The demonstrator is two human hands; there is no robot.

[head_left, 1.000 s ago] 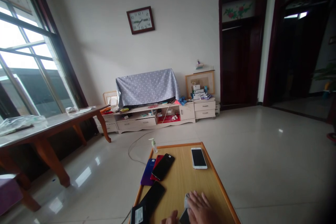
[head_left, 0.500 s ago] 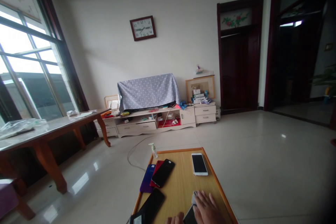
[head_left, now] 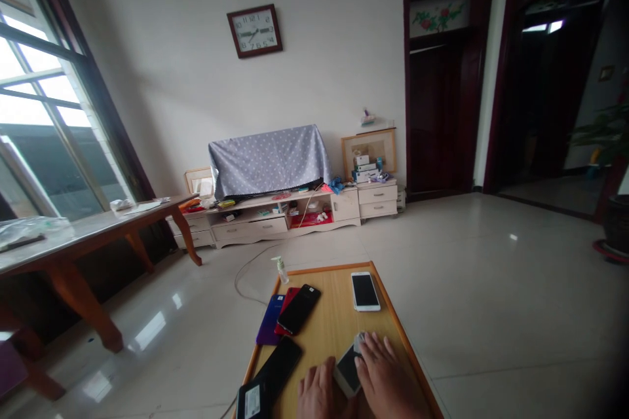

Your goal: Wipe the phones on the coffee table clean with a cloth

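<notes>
1. Head view, nearest edge: the right hand (head_left: pixel 386 376) lies flat, fingers spread wide, on a light-coloured phone (head_left: pixel 348 370) that rests on the wooden worktop (head_left: pixel 339 330); a small grey cloth (head_left: pixel 358 339) shows just past its fingertips.
2. Left hand (head_left: pixel 317 393) rests beside that phone's left edge, fingers loosely together and flat; whether it grips the phone I cannot tell.
3. Left of the hands, a black phone (head_left: pixel 278 368) lies on the worktop with a dark device bearing a white label (head_left: pixel 252 399) at its near end.
4. Further on, at the left rim, another black phone (head_left: pixel 299 309) lies stacked over a red phone (head_left: pixel 285 301) and a purple phone (head_left: pixel 268 328).
5. Near the far right corner lies a white phone (head_left: pixel 365 291), screen up, apart from the others.
6. A small pump bottle (head_left: pixel 281 270) stands at the far left corner.
7. Beyond, across the tiled floor, a low cabinet (head_left: pixel 295 216) carries something draped in a dotted sheet (head_left: pixel 269 160); a clock (head_left: pixel 254 30) hangs on the wall above.
</notes>
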